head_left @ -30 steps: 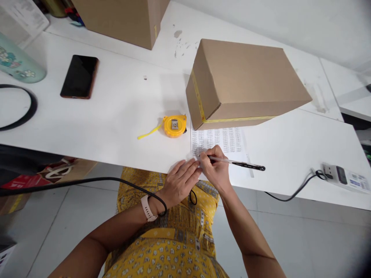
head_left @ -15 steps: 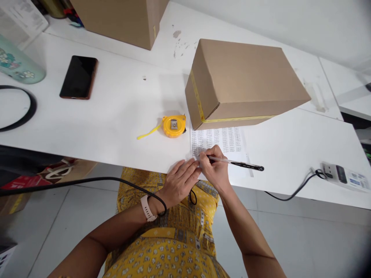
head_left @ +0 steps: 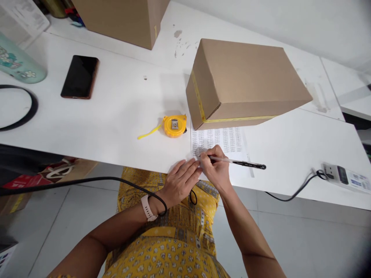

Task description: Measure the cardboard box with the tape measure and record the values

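My right hand [head_left: 216,168] grips a pen [head_left: 242,163] with its tip on a printed sheet of paper [head_left: 224,141] at the near edge of the white table [head_left: 116,116]. Beside it, my left hand [head_left: 181,181] lies flat with the fingers stretched out, pressing on the sheet's near left corner. A watch is on that wrist. A closed cardboard box [head_left: 246,83] sealed with yellow tape stands on the far end of the sheet. A yellow tape measure [head_left: 174,125] with a short length pulled out lies just left of the paper.
A black phone [head_left: 79,76] lies at the left. A mint bottle [head_left: 17,61] and a black cable loop [head_left: 20,110] are at the far left. A larger cardboard box [head_left: 124,19] stands at the back. A power strip [head_left: 344,176] with a black cord sits at the right.
Almost nothing differs. The pen's far end shifts slightly as my right hand writes. My left hand stays put on the paper.
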`<state>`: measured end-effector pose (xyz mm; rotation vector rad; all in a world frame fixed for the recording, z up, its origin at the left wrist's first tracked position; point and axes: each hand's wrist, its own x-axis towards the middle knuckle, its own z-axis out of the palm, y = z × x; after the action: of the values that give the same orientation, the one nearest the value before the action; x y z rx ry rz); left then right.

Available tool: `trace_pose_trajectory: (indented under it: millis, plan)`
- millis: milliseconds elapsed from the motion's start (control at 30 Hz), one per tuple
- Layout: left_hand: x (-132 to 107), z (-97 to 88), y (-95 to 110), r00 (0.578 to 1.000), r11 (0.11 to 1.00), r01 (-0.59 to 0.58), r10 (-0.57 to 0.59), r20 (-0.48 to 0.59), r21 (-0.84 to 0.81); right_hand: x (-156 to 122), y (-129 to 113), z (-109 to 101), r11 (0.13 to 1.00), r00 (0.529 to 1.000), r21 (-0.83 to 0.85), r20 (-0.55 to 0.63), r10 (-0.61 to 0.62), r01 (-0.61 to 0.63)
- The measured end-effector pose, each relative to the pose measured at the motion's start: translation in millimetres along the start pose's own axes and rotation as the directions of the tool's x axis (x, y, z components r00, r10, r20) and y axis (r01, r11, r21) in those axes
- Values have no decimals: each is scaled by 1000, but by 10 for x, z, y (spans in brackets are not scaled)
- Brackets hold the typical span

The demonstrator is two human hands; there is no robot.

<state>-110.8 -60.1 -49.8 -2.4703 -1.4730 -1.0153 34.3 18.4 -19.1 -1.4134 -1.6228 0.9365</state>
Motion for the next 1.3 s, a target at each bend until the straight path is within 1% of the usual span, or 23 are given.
trace_pose_trajectory:
  millis: [333,700,800,1300]
  plan:
    - [13,-16,1,1000,1000,1,-1,3,-11,2,2,-11,1000,1000,-17,-9,-16,16]
    - [2,-3,-1,1000,1000,0,0,8,-6,-3,1,-2,1000,1000,11,-14,-3,3]
    - [7,-8,1,1000,1000,2,-2,7,-14,-2,-3,-11,1000,1000,19,-30,3,-2]
    - [3,2,3,1000,1000,3,-3,4,-7,5,30,-15,1000,1000,-20,-28,-7,7]
